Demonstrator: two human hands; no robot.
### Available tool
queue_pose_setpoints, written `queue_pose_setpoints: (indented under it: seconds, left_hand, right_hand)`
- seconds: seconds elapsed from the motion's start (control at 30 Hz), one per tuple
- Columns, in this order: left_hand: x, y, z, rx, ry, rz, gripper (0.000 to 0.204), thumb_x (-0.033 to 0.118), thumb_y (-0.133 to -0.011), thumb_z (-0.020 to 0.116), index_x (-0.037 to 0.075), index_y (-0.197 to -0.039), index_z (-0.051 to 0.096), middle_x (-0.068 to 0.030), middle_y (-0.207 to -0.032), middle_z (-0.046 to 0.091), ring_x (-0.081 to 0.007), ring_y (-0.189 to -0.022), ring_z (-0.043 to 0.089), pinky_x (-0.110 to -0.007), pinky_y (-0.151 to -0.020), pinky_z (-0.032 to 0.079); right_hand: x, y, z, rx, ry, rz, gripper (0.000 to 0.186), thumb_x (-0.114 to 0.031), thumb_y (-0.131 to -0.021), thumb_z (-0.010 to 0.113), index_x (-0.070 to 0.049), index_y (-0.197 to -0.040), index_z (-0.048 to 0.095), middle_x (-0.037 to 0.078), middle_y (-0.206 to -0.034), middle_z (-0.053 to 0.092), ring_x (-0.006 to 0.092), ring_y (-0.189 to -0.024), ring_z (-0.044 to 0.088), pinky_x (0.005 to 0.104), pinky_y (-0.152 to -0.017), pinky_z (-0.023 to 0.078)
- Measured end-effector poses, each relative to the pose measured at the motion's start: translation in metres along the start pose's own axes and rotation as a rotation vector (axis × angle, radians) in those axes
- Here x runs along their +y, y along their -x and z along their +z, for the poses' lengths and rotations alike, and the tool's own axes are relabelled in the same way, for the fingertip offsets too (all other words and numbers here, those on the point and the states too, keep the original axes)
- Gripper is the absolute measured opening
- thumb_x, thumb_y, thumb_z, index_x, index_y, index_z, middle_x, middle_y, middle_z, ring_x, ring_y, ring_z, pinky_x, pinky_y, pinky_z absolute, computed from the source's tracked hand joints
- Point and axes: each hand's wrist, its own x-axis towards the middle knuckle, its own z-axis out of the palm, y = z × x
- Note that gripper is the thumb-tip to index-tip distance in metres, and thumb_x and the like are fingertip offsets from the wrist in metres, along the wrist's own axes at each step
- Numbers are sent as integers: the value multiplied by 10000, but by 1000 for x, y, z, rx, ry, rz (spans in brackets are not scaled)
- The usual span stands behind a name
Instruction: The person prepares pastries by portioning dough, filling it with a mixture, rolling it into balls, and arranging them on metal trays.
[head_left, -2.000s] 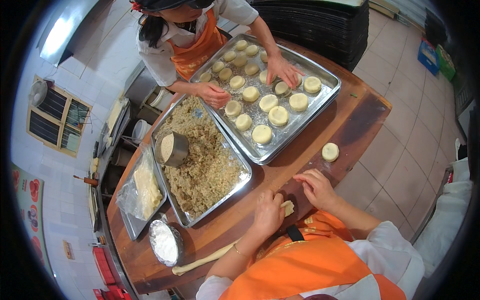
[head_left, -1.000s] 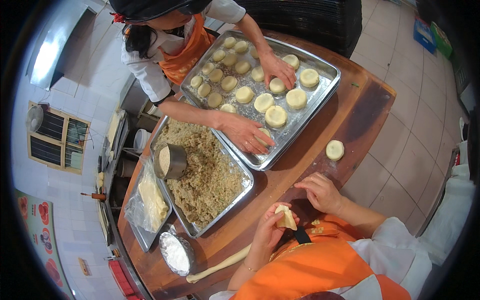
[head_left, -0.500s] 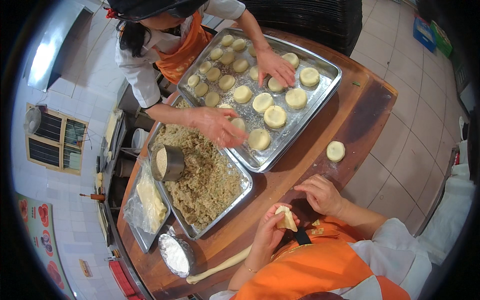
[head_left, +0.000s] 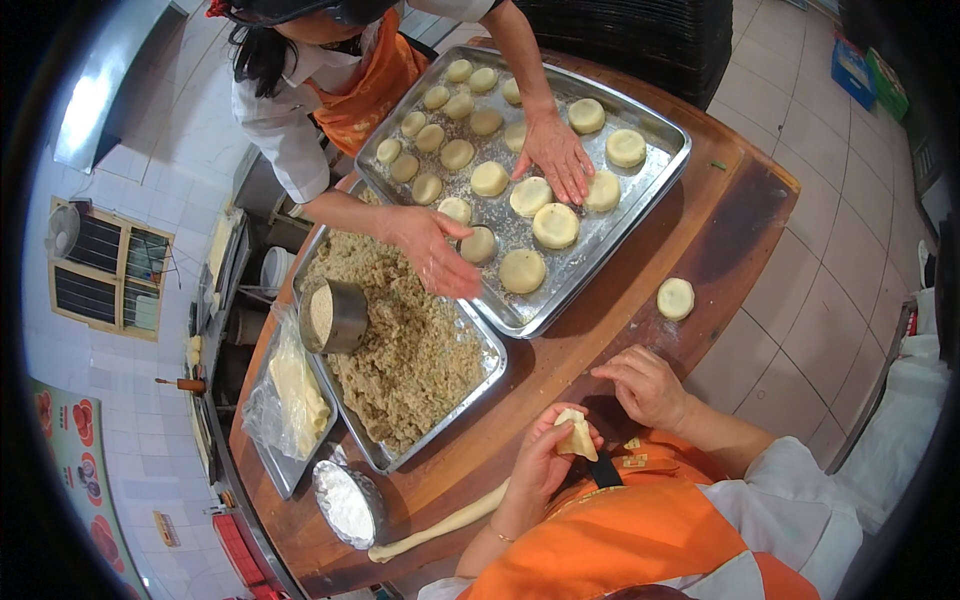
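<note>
My left hand [head_left: 540,455] is closed around a torn piece of pale dough [head_left: 575,435], held above the front edge of the wooden table. My right hand [head_left: 648,390] is to its right, empty, index finger extended and the others loosely bent. A round dough disc [head_left: 676,298] lies on the table beyond it. A dough rope [head_left: 440,527] runs along the edge under my left arm, beside a metal bowl of white flour [head_left: 345,507].
A co-worker [head_left: 365,100] presses dough discs in a large metal tray [head_left: 545,320]. A tray of crumbly filling [head_left: 390,390] holds a metal container [head_left: 335,318]. A smaller tray with bagged dough [head_left: 295,400] sits left. Black stacked trays [head_left: 640,45] stand behind.
My left hand has raised the dough piece from near the table since two seconds ago; my right hand shifted slightly. The co-worker's hands moved across the tray, the left one now among the right-hand discs.
</note>
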Motion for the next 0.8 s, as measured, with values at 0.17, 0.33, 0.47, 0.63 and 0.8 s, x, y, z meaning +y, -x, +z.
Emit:
queue_pose_setpoints:
  seconds: [0.17, 0.33, 0.47, 0.63, 0.8]
  left_hand:
    - [-1, 1, 6, 92, -68, -27, 265, 147, -939, 541, 10, -1165, 555, -152, -920, 655, -274, -864, 671, -380, -803, 548]
    - [-2, 1, 3, 82, -46, -43, 266, 164, -961, 552, 5, -1174, 558, -154, -931, 657, -275, -877, 673, -385, -811, 550]
    - [-6, 1, -11, 13, 84, -42, 306, 138, -994, 588, 12, -1271, 552, -170, -1098, 682, -268, -1002, 691, -375, -879, 577]
    - [-6, -1, -10, 112, 71, 54, 335, 110, -979, 625, 12, -1289, 545, -167, -1209, 657, -268, -1082, 669, -381, -901, 577]
    - [-3, 2, -12, 197, 79, 137, 305, 112, -988, 612, 28, -1273, 541, -174, -1205, 658, -277, -1082, 670, -376, -896, 583]
  right_hand:
    - [-1, -1, -1, -18, 13, 5, 336, 89, -722, 620, -41, -1025, 686, 120, -921, 645, 323, -841, 620, 396, -757, 529]
    - [0, 0, 0, -16, 12, 4, 338, 90, -719, 618, -38, -1024, 687, 121, -921, 645, 323, -838, 620, 395, -756, 529]
    - [-1, 0, 0, -20, 6, 2, 338, 92, -716, 616, -36, -1021, 686, 120, -921, 645, 323, -837, 620, 396, -753, 529]
    - [0, 0, 1, -20, 9, -3, 346, 95, -710, 616, -35, -1024, 682, 119, -919, 642, 321, -831, 618, 397, -750, 528]
    - [-1, 0, 0, -37, 24, -11, 351, 94, -708, 618, -37, -1027, 683, 119, -912, 638, 323, -825, 615, 398, -743, 527]
